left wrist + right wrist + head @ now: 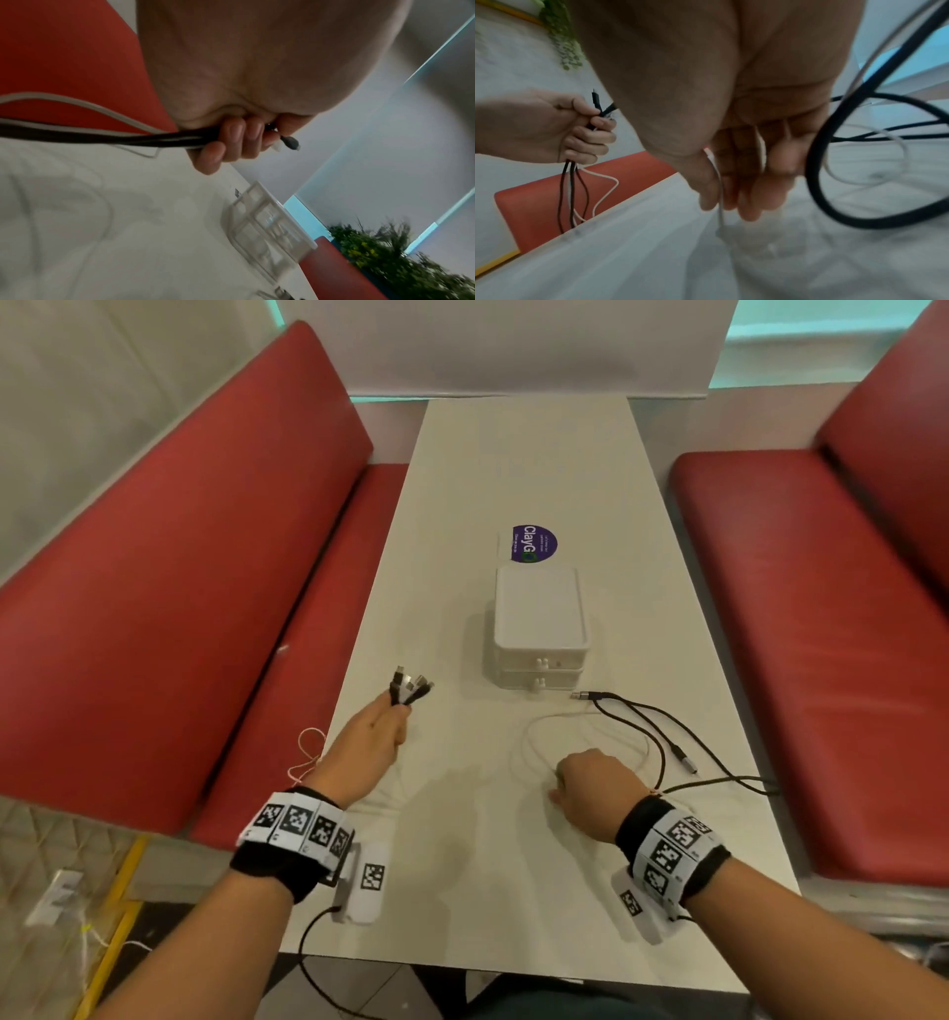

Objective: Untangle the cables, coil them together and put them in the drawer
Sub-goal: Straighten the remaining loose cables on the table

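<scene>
Drawers (539, 670) closed, contents hidden.

Cables (647, 737) lie on table (513, 454) before drawer unit (539, 629).

The table (462, 865) is off-white. The drawer box (539, 613) on it is white. Some cables (642, 716) are black, and one cable (534, 726) is white. The benches (169, 588) are red. A round sticker (534, 544) is purple with white lettering. The wristbands (298, 834) are black, with black-and-white square-patterned tags.
</scene>
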`<state>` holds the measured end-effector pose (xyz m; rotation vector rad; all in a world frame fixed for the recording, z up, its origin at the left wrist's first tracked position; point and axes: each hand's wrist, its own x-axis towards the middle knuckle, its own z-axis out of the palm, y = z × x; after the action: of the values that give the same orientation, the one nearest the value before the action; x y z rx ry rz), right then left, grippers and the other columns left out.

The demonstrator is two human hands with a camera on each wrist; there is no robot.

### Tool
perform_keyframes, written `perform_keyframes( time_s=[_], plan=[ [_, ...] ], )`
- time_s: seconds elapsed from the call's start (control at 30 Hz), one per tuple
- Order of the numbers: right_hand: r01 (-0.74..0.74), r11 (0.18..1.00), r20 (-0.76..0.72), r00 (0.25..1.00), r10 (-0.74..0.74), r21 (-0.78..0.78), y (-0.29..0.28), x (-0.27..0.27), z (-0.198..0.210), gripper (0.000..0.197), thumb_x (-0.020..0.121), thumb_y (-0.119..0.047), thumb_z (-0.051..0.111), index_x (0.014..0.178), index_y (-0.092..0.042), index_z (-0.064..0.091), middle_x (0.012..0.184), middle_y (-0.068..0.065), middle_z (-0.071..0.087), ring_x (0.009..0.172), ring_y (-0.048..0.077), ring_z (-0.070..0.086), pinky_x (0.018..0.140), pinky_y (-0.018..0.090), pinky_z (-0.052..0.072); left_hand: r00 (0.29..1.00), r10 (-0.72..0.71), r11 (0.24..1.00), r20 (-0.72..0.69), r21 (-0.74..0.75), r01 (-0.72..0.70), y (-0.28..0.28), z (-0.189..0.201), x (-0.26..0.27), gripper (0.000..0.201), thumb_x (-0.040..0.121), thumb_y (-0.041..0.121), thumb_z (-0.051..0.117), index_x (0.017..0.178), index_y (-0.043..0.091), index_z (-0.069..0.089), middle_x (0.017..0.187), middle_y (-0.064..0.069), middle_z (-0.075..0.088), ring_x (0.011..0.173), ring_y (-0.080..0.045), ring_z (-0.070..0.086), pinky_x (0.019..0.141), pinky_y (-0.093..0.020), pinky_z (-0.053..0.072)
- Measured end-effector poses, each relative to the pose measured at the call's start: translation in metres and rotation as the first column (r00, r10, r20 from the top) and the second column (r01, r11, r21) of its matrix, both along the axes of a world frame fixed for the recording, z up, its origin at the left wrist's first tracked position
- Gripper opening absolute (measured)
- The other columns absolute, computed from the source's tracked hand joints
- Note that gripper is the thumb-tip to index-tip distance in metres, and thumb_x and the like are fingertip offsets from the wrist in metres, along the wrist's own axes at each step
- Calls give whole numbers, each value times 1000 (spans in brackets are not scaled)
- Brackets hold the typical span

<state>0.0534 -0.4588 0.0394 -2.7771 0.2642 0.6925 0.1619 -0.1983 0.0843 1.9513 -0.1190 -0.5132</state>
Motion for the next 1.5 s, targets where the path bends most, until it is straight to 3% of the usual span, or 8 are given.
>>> perform_keyframes(
  time_s=[0.13, 0.37, 0.47, 0.53, 0.83, 1.1, 1.27, 1.5],
  plan=[
    [100, 852, 75, 984, -161, 515, 11, 5, 14, 30, 104, -30, 51, 88, -8, 63, 77, 12, 71, 64, 22, 67, 62, 42, 56, 998, -51, 993, -46, -108, 46, -17, -7, -13, 37, 87, 37, 49, 93, 1, 49, 64, 7, 36, 55, -12, 28, 53, -29, 25],
    [162, -12, -138, 795, -590, 987, 19, 25, 64, 26, 110, -21, 39, 100, -2, 51, 81, 31, 71, 61, 38, 69, 60, 44, 61, 934, -358, 926, 3, -130, 355, -43, -5, -36, 49, 85, 24, 69, 131, 14, 54, 110, 5, 75, 62, -7, 51, 67, -16, 44],
    [121, -113, -165, 750, -640, 986, 13, 27, 69, 25, 110, -21, 40, 101, -2, 53, 83, 31, 70, 62, 39, 70, 61, 45, 62, 936, -352, 934, -3, -72, 351, -48, -10, -41, 31, 93, 16, 71, 94, -6, 48, 89, 2, 78, 69, -7, 58, 71, -17, 47],
    [103, -137, -170, 697, -697, 985, 4, 28, 67, 26, 110, -20, 38, 100, -2, 53, 80, 29, 70, 61, 38, 70, 59, 44, 63, 947, -319, 944, -45, -107, 313, -47, -12, -41, 34, 97, 9, 65, 80, 10, 36, 80, -4, 73, 55, 0, 52, 56, -13, 41],
    [127, 182, 103, 469, -877, 975, -51, 25, 69, 27, 107, -17, 43, 98, -9, 67, 45, 1, 46, 43, 21, 44, 56, 34, 44, 954, -258, 966, -150, -48, 254, -23, -24, -36, 38, 96, 3, 59, 76, 19, 31, 74, -9, 70, 48, -6, 44, 51, -23, 33],
    [174, 299, -77, 947, -311, 938, -11, 7, 68, 35, 95, 1, 45, 108, -6, 76, 102, 18, 75, 84, 25, 68, 67, 39, 58, 997, -22, 999, -74, -32, 19, -24, -24, -29, 31, 97, 6, 58, 78, 17, 35, 70, -6, 71, 47, -16, 33, 46, -27, 30],
    [30, 923, 195, 974, -113, 384, -22, 18, 20, 42, 86, 4, 50, 97, -29, 74, 104, -5, 64, 89, 11, 57, 81, 22, 45, 988, 127, 990, -87, -53, -132, -15, -24, -21, 31, 99, 5, 55, 78, 19, 37, 62, -3, 52, 54, -17, 37, 46, -26, 30],
    [-56, 991, 117, 992, 42, 125, -25, 14, -16, 9, 85, -21, 74, 87, -29, 71, 99, -3, 56, 90, 18, 57, 78, 26, 46, 990, 137, 991, -19, 3, -137, -15, -18, -25, 33, 96, 10, 61, 76, 19, 37, 58, 6, 33, 50, -15, 28, 54, -31, 29]
  ],
)
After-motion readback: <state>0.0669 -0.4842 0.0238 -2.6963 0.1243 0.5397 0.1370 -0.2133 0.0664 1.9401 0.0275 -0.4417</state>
